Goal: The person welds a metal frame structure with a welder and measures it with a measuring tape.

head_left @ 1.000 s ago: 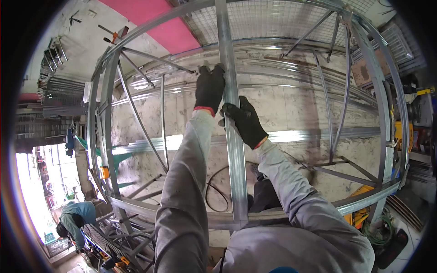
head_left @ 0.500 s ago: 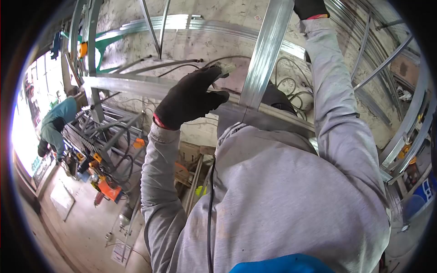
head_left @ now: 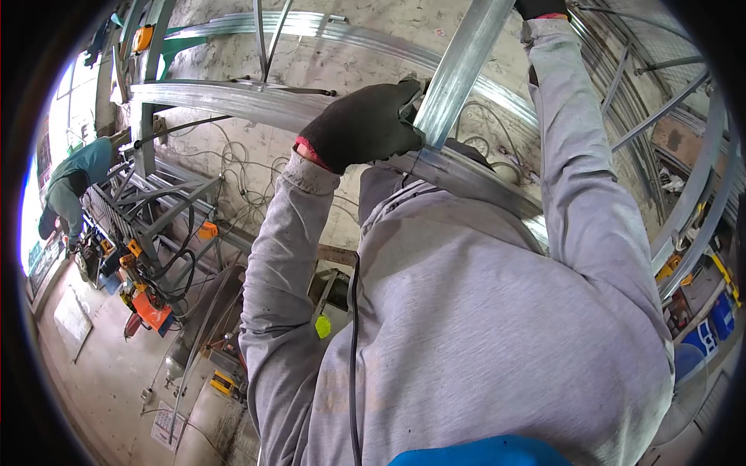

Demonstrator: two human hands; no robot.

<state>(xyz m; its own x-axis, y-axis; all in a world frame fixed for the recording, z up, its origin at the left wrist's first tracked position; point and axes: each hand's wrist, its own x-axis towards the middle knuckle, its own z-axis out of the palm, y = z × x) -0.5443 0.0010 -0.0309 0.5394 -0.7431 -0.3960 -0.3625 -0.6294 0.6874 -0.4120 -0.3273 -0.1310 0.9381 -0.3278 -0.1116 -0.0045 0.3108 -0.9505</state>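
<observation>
I set my left hand [head_left: 364, 126], thumb and fingers parted, at the beam [head_left: 466, 62]'s lower end, apparently for steadying; I cannot tell my cropped right hand [head_left: 542, 7]'s grip.

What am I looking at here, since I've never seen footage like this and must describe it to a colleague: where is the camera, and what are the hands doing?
There is no machine: these are a person's own hands in dark gloves. The view comes from a camera worn on the head, looking down past the grey shirt.

The left hand is at the corner where a long metal bar meets a crossbar. Whether it is gripping is hard to tell. The right hand is cut off by the top edge, so its fingers are hidden.

On the floor lie loose metal strips and a printed sheet. At the far left, another person is bending over.
</observation>
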